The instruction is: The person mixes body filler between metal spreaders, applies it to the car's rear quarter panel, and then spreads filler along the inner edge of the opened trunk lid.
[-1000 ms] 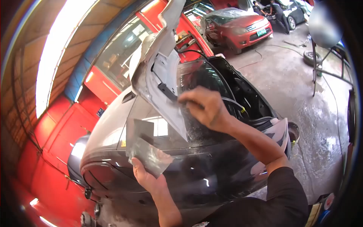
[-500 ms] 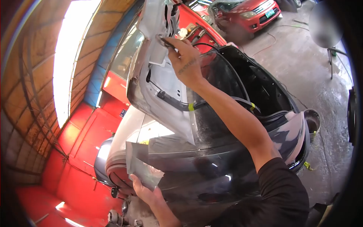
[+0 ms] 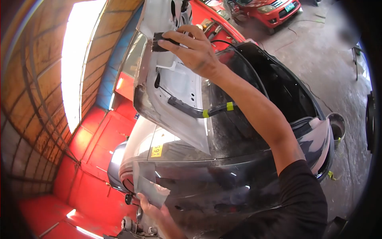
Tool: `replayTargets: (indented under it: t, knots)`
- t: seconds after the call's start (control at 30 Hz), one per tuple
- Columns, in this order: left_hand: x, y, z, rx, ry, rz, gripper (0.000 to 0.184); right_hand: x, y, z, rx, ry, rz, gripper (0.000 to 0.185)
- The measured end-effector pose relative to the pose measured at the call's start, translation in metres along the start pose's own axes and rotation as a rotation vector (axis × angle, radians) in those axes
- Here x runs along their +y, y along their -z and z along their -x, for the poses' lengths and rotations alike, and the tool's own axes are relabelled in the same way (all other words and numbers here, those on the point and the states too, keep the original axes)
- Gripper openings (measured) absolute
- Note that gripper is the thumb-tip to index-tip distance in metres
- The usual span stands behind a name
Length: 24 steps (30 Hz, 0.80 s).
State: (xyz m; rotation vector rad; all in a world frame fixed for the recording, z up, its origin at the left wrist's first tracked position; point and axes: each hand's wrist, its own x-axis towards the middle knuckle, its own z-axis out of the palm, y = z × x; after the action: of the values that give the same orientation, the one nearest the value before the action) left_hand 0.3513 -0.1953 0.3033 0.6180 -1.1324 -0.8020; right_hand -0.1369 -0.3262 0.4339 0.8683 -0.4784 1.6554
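Observation:
My right hand (image 3: 191, 49) is raised, its fingers and thumb closed on a black, flat spreader (image 3: 162, 43). The spreader lies at the edge of a pale grey raised car panel (image 3: 175, 83), which looks like an open trunk lid with cut-outs. Whether its edge presses on the panel is hard to tell. Lower down, my left hand (image 3: 155, 211) grips a thin grey plate (image 3: 153, 190) by its near edge. A pinkish smear (image 3: 162, 189) shows on the plate's corner. The plate is in front of the dark car body (image 3: 223, 179).
A black cable with yellow tape (image 3: 205, 113) hangs from the panel. A yellow sticker (image 3: 156, 150) is on the glass. To the right stands a bucket (image 3: 337, 123) on the wet floor. A red car (image 3: 274, 14) is parked behind; a red wall (image 3: 93, 143) runs along the left.
My right hand has shifted slightly up and turned, so the spreader's dark face now shows at the panel's left edge. The view has moved a little; my left hand keeps the plate.

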Motion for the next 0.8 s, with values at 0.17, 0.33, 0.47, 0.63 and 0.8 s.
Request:
replayTargets:
  t: [0.17,0.33,0.47,0.63,0.8]
  knots:
    - [-0.007,0.008,0.001,0.091,-0.024,-0.025,0.048,0.017,-0.005,-0.010,-0.022,0.094,-0.018,0.044]
    - [-0.008,0.001,0.002,0.196,-0.019,-0.062,0.049,0.022,-0.022,-0.001,-0.059,0.059,-0.073,0.048]
    - [-0.014,-0.003,-0.001,0.177,-0.015,-0.042,0.049,0.028,-0.026,-0.001,-0.077,0.117,-0.085,0.049]
    - [-0.026,-0.001,-0.007,0.165,-0.007,-0.027,0.049,0.035,-0.020,0.000,-0.164,0.160,-0.023,0.043]
    - [-0.029,-0.014,-0.008,0.149,-0.009,-0.021,0.051,0.028,-0.011,0.001,-0.266,0.154,0.049,0.039]
